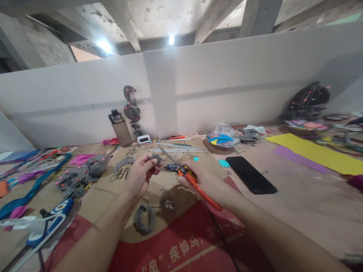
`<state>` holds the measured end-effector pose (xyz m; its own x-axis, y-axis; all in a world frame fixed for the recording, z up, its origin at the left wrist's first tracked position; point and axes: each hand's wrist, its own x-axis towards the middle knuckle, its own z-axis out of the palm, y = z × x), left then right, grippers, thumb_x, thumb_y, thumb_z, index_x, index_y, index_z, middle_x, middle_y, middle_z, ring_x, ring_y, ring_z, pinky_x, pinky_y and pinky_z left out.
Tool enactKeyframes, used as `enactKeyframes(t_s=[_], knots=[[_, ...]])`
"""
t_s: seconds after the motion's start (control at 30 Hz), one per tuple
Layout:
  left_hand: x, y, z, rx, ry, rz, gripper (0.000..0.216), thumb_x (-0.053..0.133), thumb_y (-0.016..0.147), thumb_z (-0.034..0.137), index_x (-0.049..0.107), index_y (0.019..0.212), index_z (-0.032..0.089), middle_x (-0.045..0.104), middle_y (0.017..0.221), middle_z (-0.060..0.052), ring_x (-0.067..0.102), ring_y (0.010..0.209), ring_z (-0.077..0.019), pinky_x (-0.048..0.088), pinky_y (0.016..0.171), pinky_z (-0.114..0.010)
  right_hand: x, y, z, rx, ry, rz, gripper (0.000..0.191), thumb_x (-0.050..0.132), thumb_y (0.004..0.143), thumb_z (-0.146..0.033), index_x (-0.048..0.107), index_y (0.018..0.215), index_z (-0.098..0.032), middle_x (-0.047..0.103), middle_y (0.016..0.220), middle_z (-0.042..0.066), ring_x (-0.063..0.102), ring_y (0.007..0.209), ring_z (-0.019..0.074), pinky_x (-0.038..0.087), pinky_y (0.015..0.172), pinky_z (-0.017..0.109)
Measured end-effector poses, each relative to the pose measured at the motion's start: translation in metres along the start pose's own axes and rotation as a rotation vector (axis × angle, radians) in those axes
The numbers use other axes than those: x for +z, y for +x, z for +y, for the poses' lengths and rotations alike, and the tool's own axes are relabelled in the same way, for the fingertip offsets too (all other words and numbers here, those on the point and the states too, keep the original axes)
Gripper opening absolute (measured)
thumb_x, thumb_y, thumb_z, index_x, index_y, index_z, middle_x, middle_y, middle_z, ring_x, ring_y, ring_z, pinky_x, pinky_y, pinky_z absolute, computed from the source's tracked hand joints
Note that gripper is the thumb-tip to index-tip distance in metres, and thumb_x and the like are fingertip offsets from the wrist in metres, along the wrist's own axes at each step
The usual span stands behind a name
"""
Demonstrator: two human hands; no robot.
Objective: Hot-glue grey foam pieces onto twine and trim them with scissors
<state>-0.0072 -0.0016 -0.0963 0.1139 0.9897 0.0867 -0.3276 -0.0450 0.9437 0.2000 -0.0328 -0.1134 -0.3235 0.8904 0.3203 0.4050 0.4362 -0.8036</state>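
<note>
My left hand (141, 174) is closed in a pinch on a small grey felt-like piece (155, 157), held above the cardboard (170, 181). My right hand (202, 176) is wrapped round a pair of orange-handled long-nose pliers (195, 185). The thin jaws of the pliers point up and to the left, close beside the grey piece. Two coils of grey wire (144, 218) lie on the cardboard just below my hands.
A black phone (251, 174) lies right of my hands. Grey cut-outs and blue and pink pieces (76, 177) crowd the left side. A water bottle (121, 128), a small white clock (143, 139), a plastic bag on a dish (223, 135) and yellow sheet (317, 153) stand farther back.
</note>
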Motion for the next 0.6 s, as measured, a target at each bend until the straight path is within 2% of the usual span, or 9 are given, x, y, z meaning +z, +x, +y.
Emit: enactKeyframes(t_s=[0.1,0.27,0.6], knots=[[0.0052,-0.0039,-0.0004,0.016,0.017,-0.028,0.014,0.068,0.067,0.022,0.058,0.074,0.015,0.058,0.064,0.001,0.051,0.056,-0.0072,0.037,0.051,-0.019,0.0028,-0.0016,-0.0007,-0.018,0.026,-0.058,0.040,0.062,0.076,-0.040,0.057,0.112,-0.024,0.064,0.094,0.005,0.056,0.085,0.0225,0.043,0.076,0.035],[0.0075,-0.0069,0.0006,0.045,0.050,-0.063,0.011,0.067,0.068,0.022,0.059,0.071,0.014,0.055,0.059,0.001,0.046,0.052,-0.0062,0.034,0.051,-0.019,0.0030,-0.0017,-0.0067,0.033,0.071,-0.164,0.038,0.057,0.080,-0.040,0.055,0.114,-0.023,0.062,0.092,0.004,0.055,0.080,0.0192,0.042,0.073,0.033],[0.0060,-0.0074,0.0055,0.036,0.158,-0.062,0.016,0.068,0.069,0.027,0.060,0.072,0.013,0.058,0.062,-0.001,0.043,0.049,-0.0059,0.032,0.048,-0.020,0.0090,-0.0003,-0.0058,0.085,0.129,-0.160,0.035,0.056,0.080,-0.045,0.057,0.105,-0.021,0.061,0.101,0.006,0.056,0.088,0.0218,0.042,0.078,0.034]])
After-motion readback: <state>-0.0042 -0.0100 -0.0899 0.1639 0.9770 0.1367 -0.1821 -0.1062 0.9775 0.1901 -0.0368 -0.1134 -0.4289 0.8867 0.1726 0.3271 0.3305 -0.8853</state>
